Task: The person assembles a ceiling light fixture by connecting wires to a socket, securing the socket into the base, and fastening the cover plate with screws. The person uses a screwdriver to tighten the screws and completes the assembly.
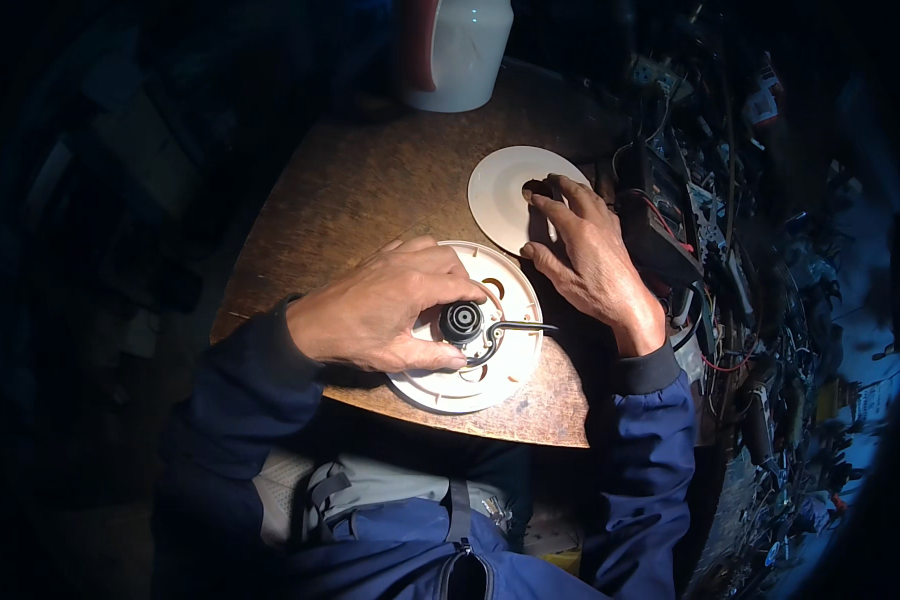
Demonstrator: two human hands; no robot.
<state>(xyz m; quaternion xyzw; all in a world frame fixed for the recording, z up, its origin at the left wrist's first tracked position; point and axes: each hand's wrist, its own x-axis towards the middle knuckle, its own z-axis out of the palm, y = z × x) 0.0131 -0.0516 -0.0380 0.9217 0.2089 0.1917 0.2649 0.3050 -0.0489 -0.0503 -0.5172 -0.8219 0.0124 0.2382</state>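
Observation:
A round white kettle base [518,375], inner side up, lies near the table's front edge. A black round connector [461,322] stands at its middle, with a black cord [520,326] curving round it and out to the right. My left hand [385,305] curls its thumb and fingers around the connector. Behind the base, a flat white disc [495,195] with a dark central hole lies on the table. Over the disc is my right hand [590,250], fingers apart, fingertips by the hole and thumb by the near rim. Whether they press on it is hard to see.
The worn brown wooden table [315,210] narrows into a rounded shape. A white kettle jug [470,60] with a red part stands at its far end. Along the right lies a dense heap of wires and electrical parts [705,220]. Darkness hides the left side.

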